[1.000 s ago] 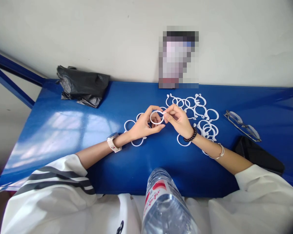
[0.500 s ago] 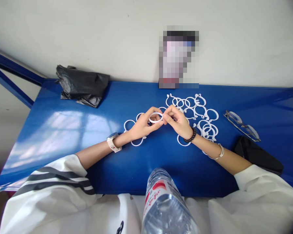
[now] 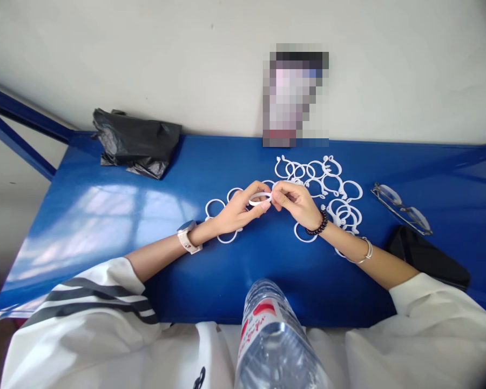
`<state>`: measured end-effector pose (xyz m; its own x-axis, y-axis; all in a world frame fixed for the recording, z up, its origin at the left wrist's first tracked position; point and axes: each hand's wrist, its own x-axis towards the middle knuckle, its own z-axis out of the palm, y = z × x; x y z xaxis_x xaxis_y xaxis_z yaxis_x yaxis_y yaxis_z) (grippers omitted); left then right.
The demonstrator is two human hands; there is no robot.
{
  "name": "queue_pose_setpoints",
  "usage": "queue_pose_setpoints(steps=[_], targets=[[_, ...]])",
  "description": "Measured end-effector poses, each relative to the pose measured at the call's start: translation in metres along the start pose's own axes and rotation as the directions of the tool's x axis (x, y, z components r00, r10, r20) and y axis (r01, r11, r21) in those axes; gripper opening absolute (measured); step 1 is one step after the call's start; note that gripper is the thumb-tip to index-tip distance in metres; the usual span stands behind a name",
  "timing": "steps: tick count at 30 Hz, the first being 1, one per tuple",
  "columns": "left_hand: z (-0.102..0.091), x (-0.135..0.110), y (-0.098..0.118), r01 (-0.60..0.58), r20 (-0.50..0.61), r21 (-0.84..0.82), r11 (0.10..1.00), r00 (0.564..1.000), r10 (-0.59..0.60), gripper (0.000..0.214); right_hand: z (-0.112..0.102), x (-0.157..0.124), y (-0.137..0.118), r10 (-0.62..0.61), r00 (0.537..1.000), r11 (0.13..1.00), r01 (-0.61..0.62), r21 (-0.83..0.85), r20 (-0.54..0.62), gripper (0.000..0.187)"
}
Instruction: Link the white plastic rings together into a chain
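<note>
A white plastic ring [image 3: 260, 202] is held between my two hands above the blue table [image 3: 210, 286]. My left hand [image 3: 238, 210] grips it by the left side, with thumb and fingers around it. The fingertips of my right hand [image 3: 295, 202] pinch the ring's right end, and the exact spot is hidden by the fingers. More white rings with small knobs and loops [image 3: 316, 186] lie in a loose cluster behind and right of my right hand. A few others [image 3: 215, 208] lie beside and partly under my left hand.
A black plastic bag [image 3: 137, 143] lies at the back left. Eyeglasses [image 3: 405, 210] and a black case [image 3: 429, 256] are at the right. A clear water bottle [image 3: 275, 346] stands at the front edge. A blurred upright object [image 3: 287, 97] leans against the wall.
Both hands have shifted very slightly to the right with the ring, and the right fingers have curled a little differently at its end. The rest stays put.
</note>
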<state>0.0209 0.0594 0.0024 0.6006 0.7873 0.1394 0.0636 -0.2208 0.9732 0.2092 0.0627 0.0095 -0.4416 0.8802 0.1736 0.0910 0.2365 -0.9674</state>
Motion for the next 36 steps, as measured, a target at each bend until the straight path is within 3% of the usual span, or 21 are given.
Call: queue_pose_setpoints(steps=[15, 21, 25, 28, 32, 36], targets=[[0.001, -0.001, -0.002, 0.035, -0.021, 0.016, 0.999, 0.999, -0.035, 0.033, 0.003, -0.003, -0.001, 0.01, 1.0, 0.994, -0.009, -0.111, 0.01, 0.043], [0.002, -0.001, 0.003, -0.052, -0.123, 0.136, 0.989, 0.99, 0.069, 0.027, 0.006, -0.004, -0.002, -0.053, 0.998, 0.971, 0.043, -0.235, -0.035, 0.037], [0.002, -0.002, 0.003, -0.067, -0.232, 0.366, 0.928, 0.959, 0.16, 0.019, 0.006, -0.005, -0.001, -0.243, 0.961, 0.853, 0.147, -0.501, -0.132, 0.025], [0.001, -0.002, -0.002, -0.012, -0.274, 0.562, 0.827, 0.941, 0.199, 0.023, 0.005, -0.005, 0.0, -0.303, 0.941, 0.71, 0.118, -0.694, -0.15, 0.023], [-0.002, 0.0, -0.008, 0.071, -0.288, 0.709, 0.702, 0.937, 0.197, 0.03, 0.005, -0.005, 0.004, -0.212, 0.975, 0.54, 0.061, -0.84, -0.065, 0.037], [-0.006, 0.002, -0.013, 0.204, -0.297, 0.825, 0.527, 0.95, 0.098, 0.031, 0.007, -0.006, 0.01, -0.107, 0.994, 0.447, 0.071, -0.892, 0.025, 0.04]])
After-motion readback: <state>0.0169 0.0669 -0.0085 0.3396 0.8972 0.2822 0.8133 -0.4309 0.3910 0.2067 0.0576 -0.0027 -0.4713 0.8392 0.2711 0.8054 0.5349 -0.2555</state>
